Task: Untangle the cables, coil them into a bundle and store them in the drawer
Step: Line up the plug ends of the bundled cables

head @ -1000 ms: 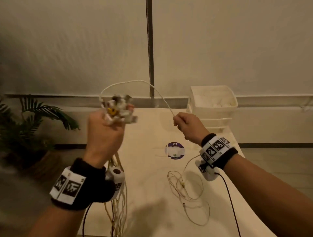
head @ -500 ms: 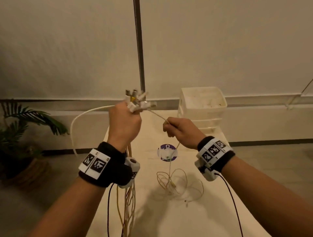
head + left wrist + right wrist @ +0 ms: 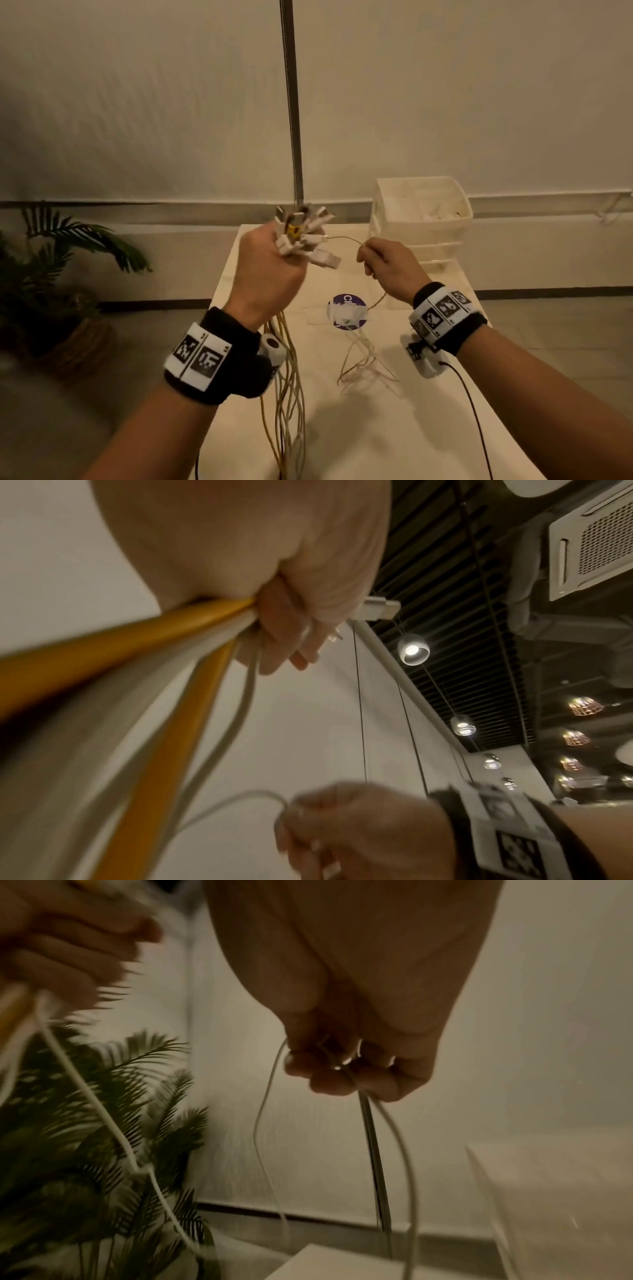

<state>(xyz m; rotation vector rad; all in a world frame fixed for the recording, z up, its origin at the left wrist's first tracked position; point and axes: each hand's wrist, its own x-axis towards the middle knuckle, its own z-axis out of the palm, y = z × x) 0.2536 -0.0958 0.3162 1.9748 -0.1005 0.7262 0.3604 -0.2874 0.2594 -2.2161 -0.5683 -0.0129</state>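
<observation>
Pale table [image 3: 428, 428] before a blank wall [image 3: 137, 102], potted palm [image 3: 51, 274] left.

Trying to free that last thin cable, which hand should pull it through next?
Probably the right hand: it already pinches the thin cable just beside the plugs. The left hand is full, gripping the bunched cables that hang below it.

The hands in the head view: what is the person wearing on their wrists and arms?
Both forearms are bare, with no sleeves. The left hand and right hand each have a black wristband carrying white panels printed with black square-pattern markers. A small white camera unit hangs under each wrist, trailing a thin black cable.
</observation>
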